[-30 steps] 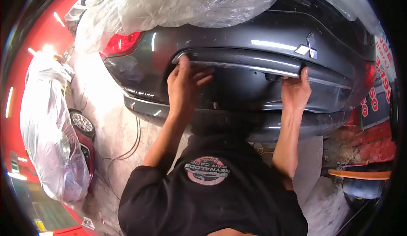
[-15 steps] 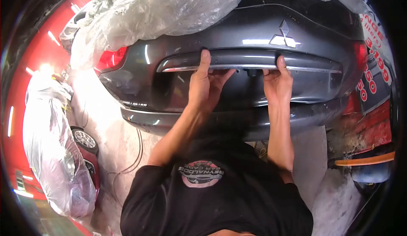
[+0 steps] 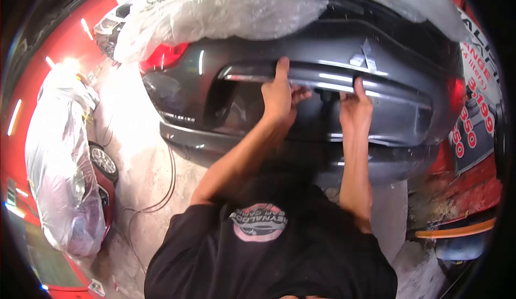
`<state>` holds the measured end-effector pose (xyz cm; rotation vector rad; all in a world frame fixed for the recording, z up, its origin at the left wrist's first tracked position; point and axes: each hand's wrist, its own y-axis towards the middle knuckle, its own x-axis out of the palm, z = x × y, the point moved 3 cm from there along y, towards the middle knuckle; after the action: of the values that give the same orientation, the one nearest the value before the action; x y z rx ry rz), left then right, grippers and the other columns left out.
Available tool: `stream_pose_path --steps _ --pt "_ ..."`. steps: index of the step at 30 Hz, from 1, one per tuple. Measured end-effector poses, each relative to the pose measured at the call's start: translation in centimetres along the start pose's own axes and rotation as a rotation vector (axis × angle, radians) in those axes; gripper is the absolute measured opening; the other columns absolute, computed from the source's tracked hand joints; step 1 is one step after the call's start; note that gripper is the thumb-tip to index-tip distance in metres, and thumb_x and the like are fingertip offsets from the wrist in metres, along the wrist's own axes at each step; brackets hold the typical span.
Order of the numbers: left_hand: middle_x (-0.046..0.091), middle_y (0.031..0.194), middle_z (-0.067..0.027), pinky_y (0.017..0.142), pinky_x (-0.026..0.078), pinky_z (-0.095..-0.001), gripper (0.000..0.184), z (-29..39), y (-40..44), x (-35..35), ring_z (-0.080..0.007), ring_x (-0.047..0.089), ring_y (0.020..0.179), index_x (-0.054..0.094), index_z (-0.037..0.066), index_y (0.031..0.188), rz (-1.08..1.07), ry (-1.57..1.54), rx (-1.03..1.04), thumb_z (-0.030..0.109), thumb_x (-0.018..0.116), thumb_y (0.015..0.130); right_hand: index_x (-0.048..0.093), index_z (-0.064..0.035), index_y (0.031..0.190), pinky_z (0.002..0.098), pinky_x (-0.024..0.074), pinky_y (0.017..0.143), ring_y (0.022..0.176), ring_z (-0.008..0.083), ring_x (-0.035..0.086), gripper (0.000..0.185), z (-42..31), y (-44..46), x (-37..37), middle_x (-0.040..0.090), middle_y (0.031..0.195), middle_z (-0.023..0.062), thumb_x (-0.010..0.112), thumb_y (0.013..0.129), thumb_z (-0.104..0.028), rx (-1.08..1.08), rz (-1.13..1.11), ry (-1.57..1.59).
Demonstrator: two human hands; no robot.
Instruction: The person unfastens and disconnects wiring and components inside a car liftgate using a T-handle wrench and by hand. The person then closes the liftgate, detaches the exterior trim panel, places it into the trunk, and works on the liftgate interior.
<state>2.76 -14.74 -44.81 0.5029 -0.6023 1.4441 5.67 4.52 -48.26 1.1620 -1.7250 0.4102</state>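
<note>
A long trunk trim strip (image 3: 322, 74) with a shiny lower edge runs across the rear of a dark grey car (image 3: 258, 51), beneath its three-diamond emblem (image 3: 367, 57). My left hand (image 3: 278, 99) grips it left of the middle, thumb pressed up on its face and fingers curled below the lower edge. Farther right, my right hand (image 3: 357, 108) holds it the same way, with its thumb on the front; its fingertips are partly hidden beneath. Between the hands, a small dark part sits in shadow under the strip. Whether the strip is fixed or loose I cannot tell.
Clear plastic sheeting (image 3: 215, 14) covers the car's upper part. On the left, a plastic-wrapped red car part (image 3: 67, 164) stands near a wheel (image 3: 103, 159). A thin hose (image 3: 171, 178) lies on the floor. A printed sign (image 3: 473, 105) and an orange-rimmed container (image 3: 459, 245) are at right.
The view has shifted and tilted, so the car sits slightly farther right and lower. Both hands stay on the trim strip; the left hand's fingers look more curled.
</note>
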Motion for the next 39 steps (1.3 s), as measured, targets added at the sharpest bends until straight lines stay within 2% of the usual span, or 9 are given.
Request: stream_pose_path --steps 2,8,11,17,27,29,30,35,39 --pt "0.056 0.084 -0.0071 0.058 0.054 -0.0368 0.053 -0.5 0.0 -0.2 -0.0243 0.069 0.078 0.055 -0.002 0.104 -0.062 0.087 0.003 0.049 0.066 0.098 0.062 0.0009 0.123 0.0416 0.0519 0.097 0.108 0.0227 0.066 0.037 -0.4 0.2 -0.7 0.068 0.114 0.0122 0.077 0.091 -0.008 -0.039 0.037 0.031" --pt "0.069 0.094 -0.0103 0.059 0.061 -0.0341 0.05 -1.5 1.1 0.6 -0.0211 0.07 0.077 0.062 0.001 0.111 -0.053 -0.04 -0.074 0.049 0.067 0.097 0.065 -0.005 0.106 0.0447 0.0537 0.087 0.1 0.0236 0.068 0.024 0.6 1.7 -3.3 0.068 0.106 0.0076 0.078 0.087 -0.003 0.019 0.102 0.055" --pt "0.071 0.104 -0.0099 0.083 0.061 -0.0402 0.051 -2.4 1.1 1.2 -0.0215 0.071 0.093 0.062 0.003 0.118 -0.163 -0.08 -0.096 0.051 0.062 0.1 0.057 0.0 0.117 0.0474 0.0517 0.088 0.104 0.027 0.066 0.041 0.4 1.2 -2.3 0.066 0.109 0.0123 0.081 0.084 -0.003 -0.01 -0.028 0.122" --pt "0.068 0.128 -0.0124 0.104 0.052 -0.0403 0.058 -3.6 1.4 0.7 -0.0228 0.066 0.115 0.057 0.004 0.134 -0.265 0.025 0.005 0.053 0.056 0.103 0.066 0.0016 0.106 0.0406 0.0575 0.084 0.092 0.0234 0.07 0.023 -1.0 0.5 -1.1 0.071 0.1 0.0116 0.077 0.091 -0.012 -0.005 -0.029 0.176" --pt "0.065 0.134 -0.0137 0.113 0.046 -0.0452 0.06 -4.5 0.8 0.4 -0.0247 0.061 0.125 0.051 0.001 0.141 -0.264 -0.053 0.09 0.05 0.051 0.106 0.061 0.0019 0.113 0.0343 0.0503 0.075 0.09 0.0214 0.068 0.036 -1.1 0.6 -1.7 0.069 0.104 0.011 0.082 0.085 -0.009 -0.03 0.036 0.157" --pt "0.065 0.134 -0.014 0.113 0.046 -0.0455 0.059 -4.4 -0.6 -1.7 -0.0253 0.061 0.125 0.052 0.001 0.14 -0.315 0.021 0.1 0.049 0.051 0.106 0.061 0.0026 0.112 0.0351 0.0501 0.076 0.092 0.0217 0.068 0.036 -0.1 1.2 -3.2 0.07 0.103 0.0106 0.081 0.086 -0.01 -0.041 0.064 0.157" --pt "0.065 0.134 -0.0143 0.112 0.046 -0.0458 0.058 -4.0 0.8 -0.1 -0.026 0.061 0.125 0.053 0.001 0.139 -0.418 0.031 0.146 0.048 0.052 0.106 0.067 0.0009 0.107 0.038 0.0552 0.092 0.097 0.0208 0.07 0.02 -1.4 0.3 -1.9 0.072 0.099 0.0077 0.074 0.093 -0.012 -0.045 -0.001 0.1" --pt "0.069 0.127 -0.0145 0.107 0.05 -0.0425 0.054 -4.3 1.5 -0.4 -0.0254 0.067 0.117 0.056 0.002 0.136 -0.4 0.028 0.132 0.046 0.052 0.106 0.069 0.002 0.102 0.0374 0.0577 0.09 0.094 0.0211 0.073 0.017 -2.1 0.1 -2.7 0.074 0.1 0.0106 0.073 0.095 -0.013 -0.018 -0.043 0.128" --pt "0.071 0.125 -0.0126 0.107 0.051 -0.0419 0.052 -4.2 1.7 -0.5 -0.0253 0.067 0.118 0.06 0.003 0.134 -0.459 -0.038 0.089 0.046 0.051 0.106 0.071 0.002 0.107 0.027 0.0551 0.073 0.08 0.0128 0.067 0.027 -7.0 -1.8 -8.0 0.073 0.093 0.0089 0.075 0.095 -0.022 -0.237 0.211 -0.983"
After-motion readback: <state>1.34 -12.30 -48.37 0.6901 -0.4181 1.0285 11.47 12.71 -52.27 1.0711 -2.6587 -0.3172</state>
